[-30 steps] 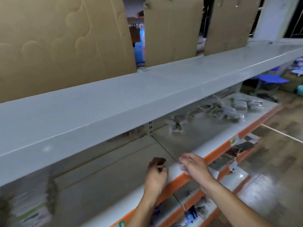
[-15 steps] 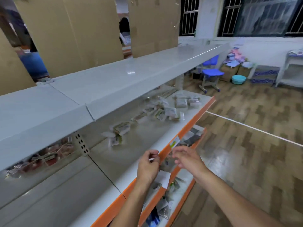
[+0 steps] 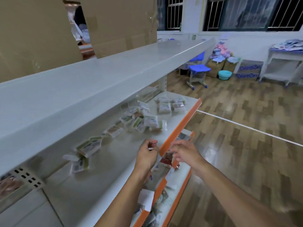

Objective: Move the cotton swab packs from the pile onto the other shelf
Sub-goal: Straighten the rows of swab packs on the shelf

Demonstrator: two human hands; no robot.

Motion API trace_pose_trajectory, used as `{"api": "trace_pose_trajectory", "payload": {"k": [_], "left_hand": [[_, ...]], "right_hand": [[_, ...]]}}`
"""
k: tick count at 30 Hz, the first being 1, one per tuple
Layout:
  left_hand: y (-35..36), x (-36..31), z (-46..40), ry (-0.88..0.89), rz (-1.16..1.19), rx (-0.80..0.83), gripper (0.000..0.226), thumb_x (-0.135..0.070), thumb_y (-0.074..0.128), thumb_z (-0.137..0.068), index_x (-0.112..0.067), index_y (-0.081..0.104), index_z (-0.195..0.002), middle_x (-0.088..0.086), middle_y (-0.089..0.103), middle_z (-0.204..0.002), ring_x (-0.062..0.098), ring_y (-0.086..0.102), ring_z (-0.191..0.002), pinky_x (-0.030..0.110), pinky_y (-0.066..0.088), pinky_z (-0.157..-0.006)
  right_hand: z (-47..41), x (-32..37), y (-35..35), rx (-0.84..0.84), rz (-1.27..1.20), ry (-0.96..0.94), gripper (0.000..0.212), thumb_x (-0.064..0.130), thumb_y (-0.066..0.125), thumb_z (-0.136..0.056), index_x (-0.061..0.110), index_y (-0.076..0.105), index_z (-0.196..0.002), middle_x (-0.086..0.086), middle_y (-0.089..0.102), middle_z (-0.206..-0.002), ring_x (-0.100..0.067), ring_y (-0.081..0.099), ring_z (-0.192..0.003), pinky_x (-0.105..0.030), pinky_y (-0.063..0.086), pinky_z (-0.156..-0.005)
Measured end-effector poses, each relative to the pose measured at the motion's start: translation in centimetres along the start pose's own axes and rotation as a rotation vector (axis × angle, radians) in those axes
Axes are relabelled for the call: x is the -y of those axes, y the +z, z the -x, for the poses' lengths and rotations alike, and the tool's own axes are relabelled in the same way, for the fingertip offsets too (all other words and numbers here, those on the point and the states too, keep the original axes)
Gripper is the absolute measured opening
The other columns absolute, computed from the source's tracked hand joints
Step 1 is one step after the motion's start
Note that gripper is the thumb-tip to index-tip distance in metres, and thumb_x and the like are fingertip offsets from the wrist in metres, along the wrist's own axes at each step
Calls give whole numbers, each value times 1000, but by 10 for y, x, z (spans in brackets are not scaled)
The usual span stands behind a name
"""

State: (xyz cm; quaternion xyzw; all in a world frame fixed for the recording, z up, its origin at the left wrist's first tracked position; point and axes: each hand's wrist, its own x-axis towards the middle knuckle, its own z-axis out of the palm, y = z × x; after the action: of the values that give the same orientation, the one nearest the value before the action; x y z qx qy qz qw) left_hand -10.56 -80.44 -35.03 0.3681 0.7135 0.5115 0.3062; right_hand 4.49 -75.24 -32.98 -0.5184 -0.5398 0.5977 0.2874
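Cotton swab packs lie strewn along the middle shelf (image 3: 105,174), which has an orange front strip. A loose pile (image 3: 144,120) sits toward the far end, with two neater stacks (image 3: 171,105) beyond it and a few packs (image 3: 85,149) nearer me. My left hand (image 3: 146,155) hovers over the shelf's front edge with curled fingers, pinching a small white bit that I cannot identify. My right hand (image 3: 185,151) floats just past the orange strip, fingers loosely bent and holding nothing. Both hands are short of the pile.
A wide white top shelf (image 3: 98,82) overhangs the packs, with cardboard panels (image 3: 32,30) behind it. Lower shelves (image 3: 178,192) hold other packets. On the wooden floor to the right stand a blue chair (image 3: 198,69), a teal basin (image 3: 225,74), boxes (image 3: 249,71) and a white table (image 3: 285,63).
My view has swung right along the shelving, bringing the packs closer and larger. Both hands kept their pose near the orange edge, the left still pinching something small.
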Motion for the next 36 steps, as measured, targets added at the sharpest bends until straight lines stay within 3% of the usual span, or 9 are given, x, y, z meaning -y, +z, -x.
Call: {"api": "trace_pose_trajectory", "payload": {"k": [3,9,14,19,22,26,29,32,36], "left_hand": [[9,-6,-36,-3,-35,-7,16,-9,59,-90,-21,66,-99,-7,66,-96,10,61,-89,17,45,-75],[18,-17,-97,-29,-88,-63,8,-22,59,-91,-28,63,-95,-12,65,-95,11,62,-91,30,50,-83],[23,-17,-127,-60,-85,-130,22,-14,56,-90,-17,66,-109,-2,67,-107,17,63,-101,40,53,-93],[27,-14,-151,-83,-80,-274,15,-18,61,-88,-22,65,-102,-3,68,-102,22,67,-95,45,55,-88],[28,-14,-164,-123,-112,-383,21,-21,66,-84,-19,61,-104,-3,62,-101,23,65,-95,45,54,-88],[33,-11,-173,-260,-203,-414,27,-31,69,-79,-21,58,-101,-6,62,-95,24,63,-99,40,53,-91],[40,-9,-172,-335,-196,-376,29,-27,69,-78,-23,61,-105,-4,67,-102,24,65,-102,41,54,-91],[45,-4,-166,-370,-103,-393,48,-27,74,-78,-23,57,-123,0,66,-114,23,65,-104,44,56,-90],[48,2,-152,-357,174,-375,46,-25,85,-72,-30,65,-113,-4,71,-99,11,71,-84,30,58,-61]], "right_hand": [[-37,12,-10,8,12,9,14,13,65,-89,15,72,-101,-4,71,-82,-13,63,-64,-24,48,-60],[-112,33,-15,28,16,12,15,11,71,-83,17,73,-97,-7,71,-81,-13,65,-61,-24,50,-58],[-165,35,-15,94,50,24,17,20,75,-81,20,73,-98,-10,76,-92,-17,67,-67,-28,48,-57],[-207,35,-16,175,184,-52,15,26,73,-83,29,69,-98,0,72,-99,-16,70,-84,-34,55,-73],[-229,37,-14,205,375,-130,27,29,72,-85,25,65,-110,2,65,-109,-17,65,-96,-36,55,-83],[-254,43,-9,311,577,-120,56,31,76,-84,17,53,-133,-1,57,-117,-5,57,-80,-17,42,-54],[-268,42,-5,434,670,-84,82,32,80,-79,12,38,-147,-10,44,-138,-11,59,-87,-11,40,-45],[-277,35,-5,526,771,-119,70,37,80,-75,11,50,-133,-8,36,-128,-23,55,-110,-11,44,-55],[-289,27,-12,578,714,-177,63,38,88,-69,12,57,-118,-10,49,-120,-21,59,-102,-17,48,-66]]}}
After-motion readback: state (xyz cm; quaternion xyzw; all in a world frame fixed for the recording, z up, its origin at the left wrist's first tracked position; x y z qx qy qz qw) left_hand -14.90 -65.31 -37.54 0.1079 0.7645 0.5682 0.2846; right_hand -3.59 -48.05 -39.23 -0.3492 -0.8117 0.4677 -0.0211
